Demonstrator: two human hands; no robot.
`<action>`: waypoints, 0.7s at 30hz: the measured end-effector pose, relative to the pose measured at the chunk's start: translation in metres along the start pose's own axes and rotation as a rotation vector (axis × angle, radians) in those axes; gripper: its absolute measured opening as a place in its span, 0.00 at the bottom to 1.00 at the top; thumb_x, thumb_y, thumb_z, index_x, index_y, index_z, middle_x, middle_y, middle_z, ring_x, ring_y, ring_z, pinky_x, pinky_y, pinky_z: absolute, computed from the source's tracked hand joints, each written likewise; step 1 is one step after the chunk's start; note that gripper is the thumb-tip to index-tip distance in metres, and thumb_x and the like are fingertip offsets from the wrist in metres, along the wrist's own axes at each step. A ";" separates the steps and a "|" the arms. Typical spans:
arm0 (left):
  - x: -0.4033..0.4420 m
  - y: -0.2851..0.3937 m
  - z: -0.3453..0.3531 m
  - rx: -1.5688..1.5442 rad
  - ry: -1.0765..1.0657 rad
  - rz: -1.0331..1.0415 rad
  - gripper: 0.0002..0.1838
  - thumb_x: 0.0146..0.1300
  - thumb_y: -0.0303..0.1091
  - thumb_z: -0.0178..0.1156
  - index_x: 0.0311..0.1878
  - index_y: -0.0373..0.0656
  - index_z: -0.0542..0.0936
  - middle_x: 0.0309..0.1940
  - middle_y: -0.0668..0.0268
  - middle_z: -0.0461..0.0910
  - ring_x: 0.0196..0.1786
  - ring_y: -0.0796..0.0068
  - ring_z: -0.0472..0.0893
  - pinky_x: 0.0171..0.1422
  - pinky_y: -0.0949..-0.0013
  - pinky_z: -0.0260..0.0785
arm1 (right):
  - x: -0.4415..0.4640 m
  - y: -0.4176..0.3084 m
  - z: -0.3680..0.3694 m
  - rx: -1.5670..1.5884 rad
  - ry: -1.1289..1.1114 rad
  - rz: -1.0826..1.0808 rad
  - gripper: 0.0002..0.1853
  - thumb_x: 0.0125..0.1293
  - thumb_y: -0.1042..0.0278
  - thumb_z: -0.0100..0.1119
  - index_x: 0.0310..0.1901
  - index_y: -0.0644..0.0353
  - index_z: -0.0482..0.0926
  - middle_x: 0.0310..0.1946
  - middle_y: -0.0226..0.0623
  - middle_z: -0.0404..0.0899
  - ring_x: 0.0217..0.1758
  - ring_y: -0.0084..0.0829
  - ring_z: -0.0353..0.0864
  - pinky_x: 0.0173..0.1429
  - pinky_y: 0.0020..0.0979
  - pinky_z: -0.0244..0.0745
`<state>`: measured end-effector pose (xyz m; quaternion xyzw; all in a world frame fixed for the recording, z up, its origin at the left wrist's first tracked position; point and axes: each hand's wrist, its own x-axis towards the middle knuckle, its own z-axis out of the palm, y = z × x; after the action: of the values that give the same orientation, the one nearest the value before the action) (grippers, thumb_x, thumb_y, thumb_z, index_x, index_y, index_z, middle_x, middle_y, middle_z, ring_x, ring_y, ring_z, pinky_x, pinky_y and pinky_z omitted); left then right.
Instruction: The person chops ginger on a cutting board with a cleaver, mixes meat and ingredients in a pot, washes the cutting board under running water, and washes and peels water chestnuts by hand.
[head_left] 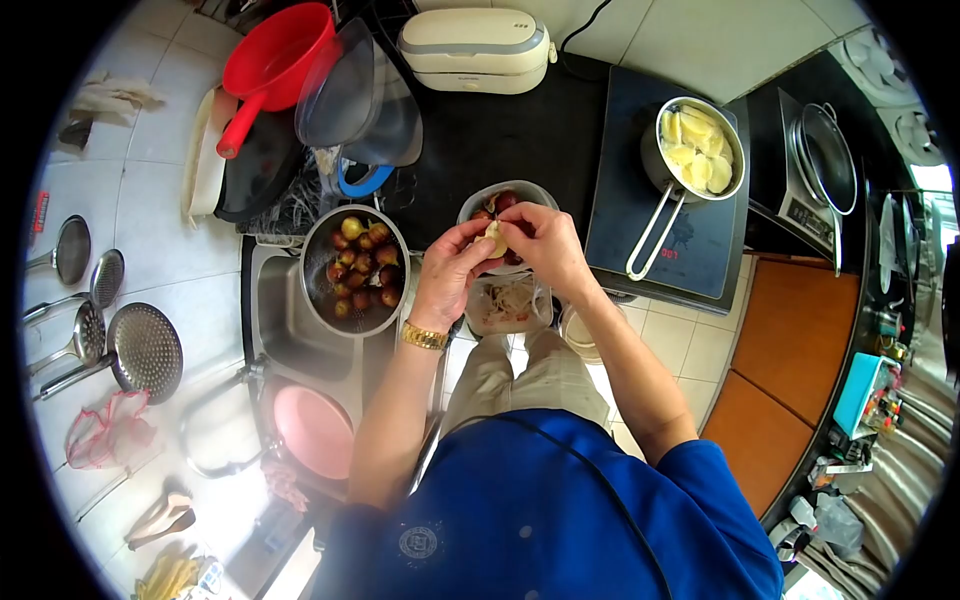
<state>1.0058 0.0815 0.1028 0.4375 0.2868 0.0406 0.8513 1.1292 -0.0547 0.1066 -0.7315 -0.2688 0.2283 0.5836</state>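
My left hand pinches a small pale, partly peeled piece, perhaps a chestnut. The fingers of my right hand are closed at the same piece, picking at its surface. Both hands are above a grey bowl with several dark reddish-brown round pieces, partly hidden by my fingers. Left of my hands, a metal pot at the sink holds several glossy brown round pieces, one of them yellowish. Below my hands is a clear container with peelings inside.
Yellow chunks fill a long-handled saucepan on the induction hob to the right. A cream electric lunch box stands at the back. The sink holds a pink basin. A red pan and clear jug are back left.
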 end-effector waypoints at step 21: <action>0.011 -0.010 -0.014 -0.361 -0.077 0.039 0.13 0.76 0.27 0.63 0.61 0.43 0.79 0.57 0.61 0.85 0.60 0.63 0.86 0.69 0.60 0.82 | 0.002 0.001 -0.004 -0.332 0.065 -0.085 0.09 0.67 0.71 0.67 0.45 0.65 0.88 0.39 0.49 0.87 0.39 0.48 0.88 0.45 0.41 0.83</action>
<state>1.0052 0.0890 0.0837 0.2845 0.2338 0.0911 0.9253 1.1333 -0.0567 0.1061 -0.8127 -0.3144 0.1318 0.4724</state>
